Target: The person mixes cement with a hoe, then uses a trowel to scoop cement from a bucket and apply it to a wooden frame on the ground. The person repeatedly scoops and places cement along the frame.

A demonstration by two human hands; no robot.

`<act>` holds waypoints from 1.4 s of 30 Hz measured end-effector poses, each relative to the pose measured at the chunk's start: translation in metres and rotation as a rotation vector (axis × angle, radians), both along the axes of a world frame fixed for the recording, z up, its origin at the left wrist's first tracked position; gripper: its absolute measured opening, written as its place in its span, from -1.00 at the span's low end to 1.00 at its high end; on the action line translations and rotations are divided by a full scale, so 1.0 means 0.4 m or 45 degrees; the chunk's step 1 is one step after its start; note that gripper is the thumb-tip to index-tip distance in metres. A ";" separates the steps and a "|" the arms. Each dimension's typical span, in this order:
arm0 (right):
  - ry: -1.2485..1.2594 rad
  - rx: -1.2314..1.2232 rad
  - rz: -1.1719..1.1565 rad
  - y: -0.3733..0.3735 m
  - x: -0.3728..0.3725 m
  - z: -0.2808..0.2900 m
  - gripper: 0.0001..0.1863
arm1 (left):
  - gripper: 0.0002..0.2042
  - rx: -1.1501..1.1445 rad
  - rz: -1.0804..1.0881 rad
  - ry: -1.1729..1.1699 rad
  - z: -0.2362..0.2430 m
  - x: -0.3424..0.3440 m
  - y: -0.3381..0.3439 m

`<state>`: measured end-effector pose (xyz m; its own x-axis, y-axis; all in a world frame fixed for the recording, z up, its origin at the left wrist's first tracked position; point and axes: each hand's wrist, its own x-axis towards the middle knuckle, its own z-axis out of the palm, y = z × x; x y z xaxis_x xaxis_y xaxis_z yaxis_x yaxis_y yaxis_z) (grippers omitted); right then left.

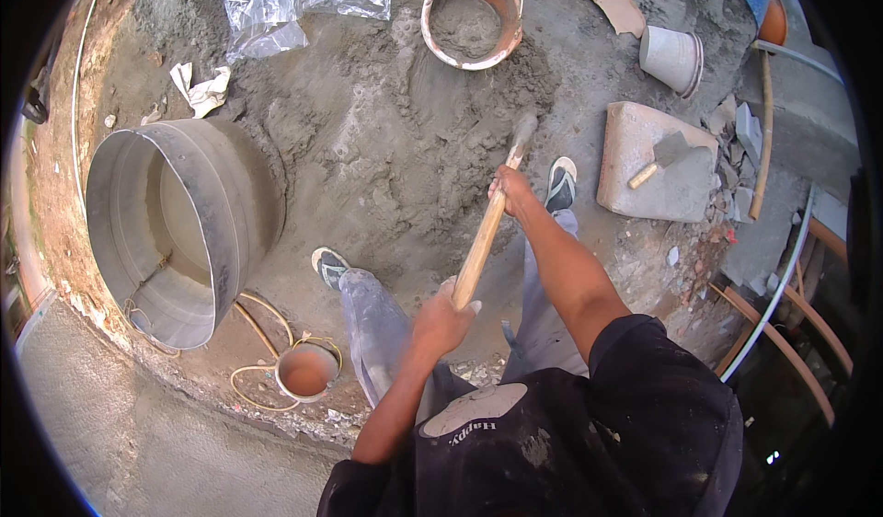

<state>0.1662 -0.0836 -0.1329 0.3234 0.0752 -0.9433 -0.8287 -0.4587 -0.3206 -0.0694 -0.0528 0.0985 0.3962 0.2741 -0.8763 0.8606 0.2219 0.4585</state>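
Observation:
My left hand (443,319) grips the near end of a long wooden handle (482,241). Further up the same handle my right hand (513,190) is closed around it. The tool's grey blade (523,132) is pushed into a heap of wet grey mortar (395,140) that spreads over the ground in front of me. My feet in sandals (330,266) (560,182) stand at the near edge of the heap.
A large metal drum ring (198,200) stands on the left. An orange bucket (471,18) holding mortar sits beyond the heap. A small orange pot (306,371) with wire loops lies near my left foot. At the right, a trowel (664,156) rests on a stone slab (648,163), near an overturned grey pot (672,58). Clear plastic sheeting (294,2) lies at the far left.

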 end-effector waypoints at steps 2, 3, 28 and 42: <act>0.246 -0.116 0.016 -0.029 -0.088 -0.051 -0.91 | -0.35 -0.009 -0.026 0.053 0.043 0.014 -0.003; 0.300 -0.113 -0.027 -0.035 -0.107 -0.072 -0.91 | -0.33 -0.031 -0.047 0.058 0.060 0.035 0.017; 0.862 0.188 -0.355 -0.115 -0.729 0.378 -0.89 | -0.76 0.461 -0.287 0.469 0.175 -0.904 -0.137; 0.016 0.314 0.663 0.386 -0.316 0.077 -0.74 | -0.62 0.264 0.655 0.189 -0.099 -0.147 -0.160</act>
<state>0.0397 0.0709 -0.1021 0.1739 0.4399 -0.8811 -0.5181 -0.7200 -0.4617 -0.1281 -0.1169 0.0588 0.0435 0.5711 -0.8197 0.7241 0.5473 0.4198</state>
